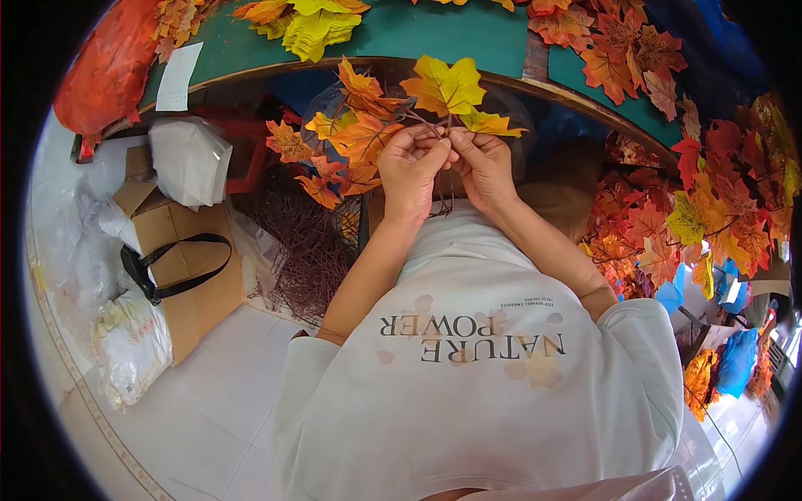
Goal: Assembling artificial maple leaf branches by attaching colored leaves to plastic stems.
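Both hands meet just in front of the table edge, fingertips nearly touching, at the thin brown stems of an artificial maple branch [365, 140]. My left hand [413, 171] is closed in a pinch on the stem, with orange leaves spreading out to its left. Pinched at the same joint is my right hand [486, 167], its thumb and forefinger pressed together. A yellow maple leaf [445, 85] stands up just above the fingertips. Another yellow leaf [493, 123] sticks out over the right hand. The exact spot gripped is hidden by the fingers.
A green table [443, 37] curves across the far side, bearing a stack of yellow leaves [317, 33] and red-orange leaves [614, 50]. A cardboard box [196, 275] and a heap of brown stems [301, 246] lie at left. Leafy branches [652, 225] crowd the right.
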Action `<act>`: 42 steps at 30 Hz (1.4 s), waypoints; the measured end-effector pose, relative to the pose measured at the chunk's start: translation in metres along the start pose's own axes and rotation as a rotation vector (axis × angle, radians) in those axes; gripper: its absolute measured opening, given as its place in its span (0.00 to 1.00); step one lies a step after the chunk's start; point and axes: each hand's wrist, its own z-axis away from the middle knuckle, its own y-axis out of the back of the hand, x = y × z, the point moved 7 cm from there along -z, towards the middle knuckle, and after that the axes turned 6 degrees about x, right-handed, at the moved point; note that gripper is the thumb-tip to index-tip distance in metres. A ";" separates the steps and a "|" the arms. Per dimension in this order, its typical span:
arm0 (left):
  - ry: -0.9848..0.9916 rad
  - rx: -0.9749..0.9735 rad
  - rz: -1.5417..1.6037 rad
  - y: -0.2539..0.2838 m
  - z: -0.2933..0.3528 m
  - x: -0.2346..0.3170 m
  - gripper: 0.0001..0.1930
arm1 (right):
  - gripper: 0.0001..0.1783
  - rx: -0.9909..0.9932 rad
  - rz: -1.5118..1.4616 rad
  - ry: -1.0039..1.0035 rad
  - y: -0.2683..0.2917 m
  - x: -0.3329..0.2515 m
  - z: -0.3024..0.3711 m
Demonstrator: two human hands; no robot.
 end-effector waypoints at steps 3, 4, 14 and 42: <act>-0.014 -0.028 0.022 -0.002 -0.002 0.001 0.08 | 0.08 -0.008 -0.023 -0.020 0.003 0.002 -0.001; -0.024 -0.036 0.032 -0.002 -0.002 0.002 0.08 | 0.08 -0.003 -0.047 -0.033 0.003 0.003 -0.001; 0.054 0.045 0.178 0.029 0.000 -0.001 0.07 | 0.12 -0.215 0.420 0.161 -0.022 0.001 -0.003; -0.007 0.352 0.197 0.070 0.007 0.022 0.06 | 0.21 -0.472 1.477 1.285 -0.097 -0.060 0.055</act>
